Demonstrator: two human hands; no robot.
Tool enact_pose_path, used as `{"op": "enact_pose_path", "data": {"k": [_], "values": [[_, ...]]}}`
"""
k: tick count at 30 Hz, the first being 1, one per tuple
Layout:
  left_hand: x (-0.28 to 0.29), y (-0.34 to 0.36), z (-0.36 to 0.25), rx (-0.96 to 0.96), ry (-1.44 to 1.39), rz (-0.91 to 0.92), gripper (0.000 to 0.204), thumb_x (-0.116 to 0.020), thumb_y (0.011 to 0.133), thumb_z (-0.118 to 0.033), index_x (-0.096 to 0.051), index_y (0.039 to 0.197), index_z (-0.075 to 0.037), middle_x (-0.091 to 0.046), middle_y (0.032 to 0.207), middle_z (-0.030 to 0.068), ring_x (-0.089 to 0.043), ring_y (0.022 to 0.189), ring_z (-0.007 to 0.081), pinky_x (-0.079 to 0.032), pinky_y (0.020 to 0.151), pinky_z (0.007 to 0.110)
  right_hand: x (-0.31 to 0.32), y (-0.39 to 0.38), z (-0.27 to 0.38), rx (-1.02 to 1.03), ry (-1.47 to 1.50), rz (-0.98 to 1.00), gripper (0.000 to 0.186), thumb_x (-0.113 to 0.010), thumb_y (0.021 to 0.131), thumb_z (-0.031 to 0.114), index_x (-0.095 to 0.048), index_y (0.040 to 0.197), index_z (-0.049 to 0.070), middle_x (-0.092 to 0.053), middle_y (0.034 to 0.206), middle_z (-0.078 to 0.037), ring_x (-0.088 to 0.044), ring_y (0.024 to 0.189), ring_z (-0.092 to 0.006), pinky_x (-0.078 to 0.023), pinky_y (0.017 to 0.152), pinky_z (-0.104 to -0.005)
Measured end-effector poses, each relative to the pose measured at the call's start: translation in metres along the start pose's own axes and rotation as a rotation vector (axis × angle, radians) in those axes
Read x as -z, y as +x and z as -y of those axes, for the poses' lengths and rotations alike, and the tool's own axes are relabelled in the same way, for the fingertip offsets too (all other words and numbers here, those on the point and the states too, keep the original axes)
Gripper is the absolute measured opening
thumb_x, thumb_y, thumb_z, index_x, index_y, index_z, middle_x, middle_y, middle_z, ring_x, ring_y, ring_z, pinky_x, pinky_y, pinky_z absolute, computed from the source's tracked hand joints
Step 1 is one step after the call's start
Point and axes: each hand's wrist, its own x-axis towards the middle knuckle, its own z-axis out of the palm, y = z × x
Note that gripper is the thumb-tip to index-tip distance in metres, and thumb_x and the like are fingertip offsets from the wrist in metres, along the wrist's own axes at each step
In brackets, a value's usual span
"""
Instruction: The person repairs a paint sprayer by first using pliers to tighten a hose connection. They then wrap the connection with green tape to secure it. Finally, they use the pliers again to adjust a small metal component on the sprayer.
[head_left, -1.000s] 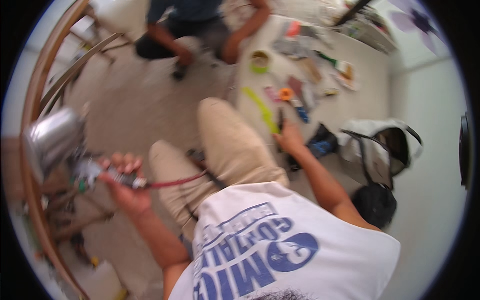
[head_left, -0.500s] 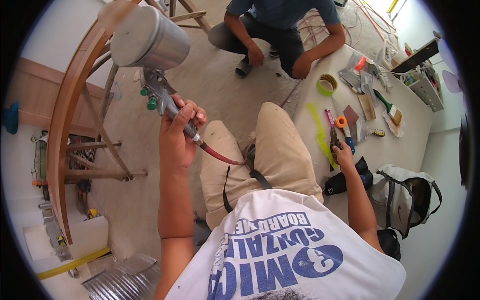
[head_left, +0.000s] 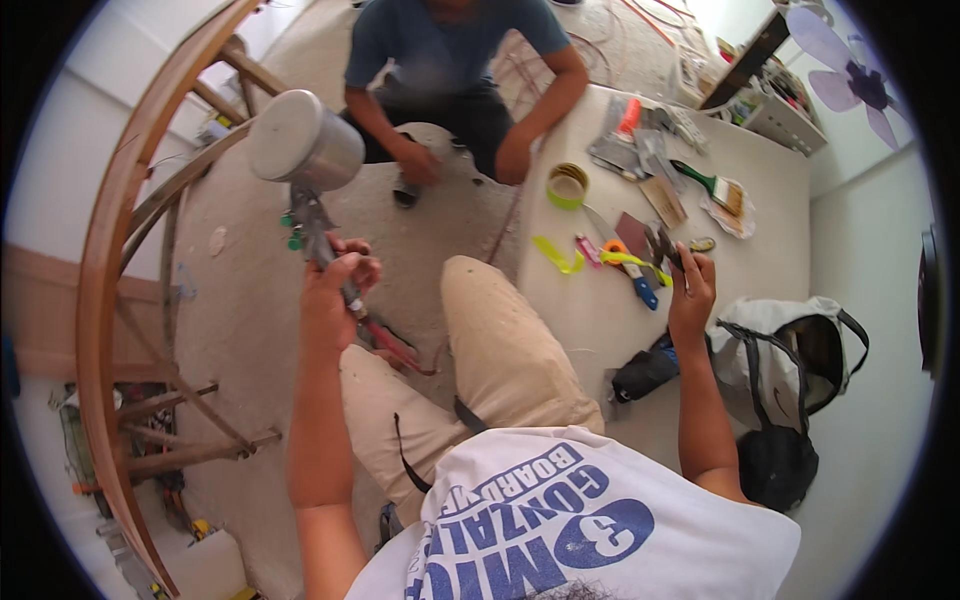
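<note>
My left hand is wrapped round the grip of a paint spray gun with green knobs. A round silver metal cup sits on top of the gun, and a red hose runs from the bottom of the grip. My right hand pinches dark metal pliers over the table at my right. Beneath the pliers lie a blue-handled tool, an orange ring, a brown sandpaper piece and a strip of yellow-green tape.
On the white table are a tape roll, a green-handled paintbrush and several scrapers. A grey bag stands right. Opposite me crouches a person in a blue shirt. A wooden frame rises at the left.
The pliers in my right hand have come up off the table. My left hand has brought the spray gun slightly lower. The whole view has shifted, and the other person's hand has moved.
</note>
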Motion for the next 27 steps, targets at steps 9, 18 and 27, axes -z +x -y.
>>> {"op": "enact_pose_path", "data": {"k": [9,18,27], "values": [[0.032,0.052,0.032,0.029,0.112,0.065,0.029,-0.064,0.087,-0.006,-0.051,0.112,-0.011,-0.057,0.109,0.0099,-0.058,0.084,0.0156,-0.050,0.080,0.034,-0.003,0.028,-0.025,-0.317,0.513,-0.161,0.030,-0.064,0.096,0.004,-0.062,0.126,0.003,-0.063,0.103,0.006,-0.053,0.084,-0.0016,-0.042,0.073,-0.0174],[0.012,0.067,0.039,0.063,0.124,0.089,0.031,-0.061,0.089,-0.007,-0.051,0.118,-0.010,-0.056,0.107,0.0087,-0.059,0.083,0.0152,-0.049,0.082,0.033,0.021,0.042,0.003,-0.324,0.468,0.108,0.026,-0.064,0.095,0.003,-0.063,0.120,0.002,-0.055,0.093,0.004,-0.046,0.079,-0.0037,-0.039,0.070,-0.0194],[0.037,0.079,0.042,0.069,0.238,0.084,0.028,-0.062,0.091,-0.009,-0.052,0.117,-0.009,-0.063,0.104,0.0077,-0.063,0.084,0.0167,-0.053,0.077,0.033,-0.022,0.001,0.040,-0.697,0.986,0.377,0.034,-0.058,0.099,0.013,-0.055,0.130,0.000,-0.047,0.075,0.003,-0.041,0.062,-0.0052,-0.035,0.054,-0.0214]]}}
